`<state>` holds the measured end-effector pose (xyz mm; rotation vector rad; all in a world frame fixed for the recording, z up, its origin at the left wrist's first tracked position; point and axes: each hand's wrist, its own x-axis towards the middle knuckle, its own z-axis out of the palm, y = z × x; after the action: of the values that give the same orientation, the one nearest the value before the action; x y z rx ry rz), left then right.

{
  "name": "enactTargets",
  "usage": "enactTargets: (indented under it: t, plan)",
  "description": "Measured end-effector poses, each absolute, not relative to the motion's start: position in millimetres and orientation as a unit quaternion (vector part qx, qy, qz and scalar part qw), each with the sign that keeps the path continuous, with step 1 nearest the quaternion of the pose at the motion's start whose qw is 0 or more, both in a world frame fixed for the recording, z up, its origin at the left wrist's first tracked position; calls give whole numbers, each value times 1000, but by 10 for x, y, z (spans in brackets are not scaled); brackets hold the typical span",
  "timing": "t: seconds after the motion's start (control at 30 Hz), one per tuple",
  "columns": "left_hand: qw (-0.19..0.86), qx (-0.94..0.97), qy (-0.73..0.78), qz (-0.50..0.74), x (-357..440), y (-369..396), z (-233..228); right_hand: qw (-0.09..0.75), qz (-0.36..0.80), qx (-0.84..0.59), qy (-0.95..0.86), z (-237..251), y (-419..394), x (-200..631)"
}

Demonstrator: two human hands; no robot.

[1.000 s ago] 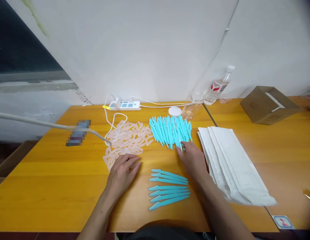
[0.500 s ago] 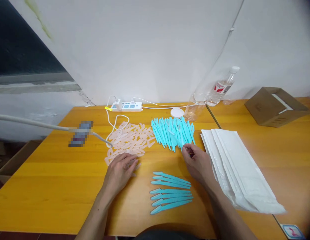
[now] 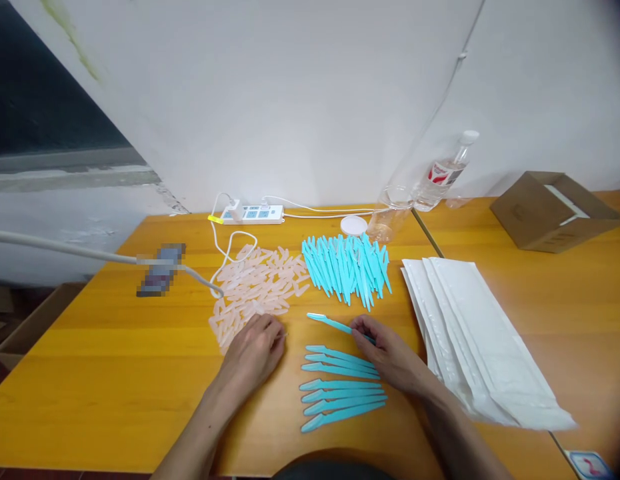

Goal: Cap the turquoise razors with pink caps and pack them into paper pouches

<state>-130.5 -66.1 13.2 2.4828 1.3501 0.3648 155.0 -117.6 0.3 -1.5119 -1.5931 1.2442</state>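
Note:
My right hand [image 3: 390, 355] pinches one turquoise plastic razor [image 3: 333, 323] by its handle, its bare blade end pointing left just above the table. Below it lies a neat row of several capped turquoise razors [image 3: 340, 387]. My left hand [image 3: 254, 353] rests at the near edge of a heap of pale pink translucent caps [image 3: 257, 283], fingertips closed at one small cap. A pile of several turquoise razors [image 3: 346, 269] lies behind, at mid-table.
A stack of white flat pouches [image 3: 477, 333] lies right of my right hand. Behind stand a white power strip [image 3: 253, 214] with cables, a white lid [image 3: 353, 225], a clear cup [image 3: 390, 212], a water bottle [image 3: 445, 173] and a cardboard box [image 3: 553, 210]. A blurred phone [image 3: 160, 270] lies left.
My right hand has drawn one turquoise razor out of the pile and brought it toward me, above the laid-out row. My left hand has shifted slightly right at the pink caps.

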Motion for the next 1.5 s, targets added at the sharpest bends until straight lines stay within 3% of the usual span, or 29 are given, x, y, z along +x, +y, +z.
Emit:
enactTargets:
  t: [0.23, 0.5, 0.97, 1.13, 1.37, 1.5]
  plan:
    - [463, 633, 522, 336, -1175, -663, 138, 297, 499, -556, -594, 12, -1230, 1582]
    - [530, 565, 531, 344, -1161, -754, 44, 288, 502, -540, -611, 36, -1241, 1596]
    - [505, 668, 493, 234, -1016, -774, 140, 255, 477, -530, -652, 145, -1247, 1588]
    - [413, 757, 461, 209, -964, -831, 185, 240, 406, -548, -692, 95, -1273, 1583]
    - [243, 828, 456, 217, -893, -873, -90, 227, 244, -601, -726, -208, -1288, 1582]
    - [225, 846, 439, 202, -853, -903, -106, 215, 202, -603, -741, -202, -1338, 1550]
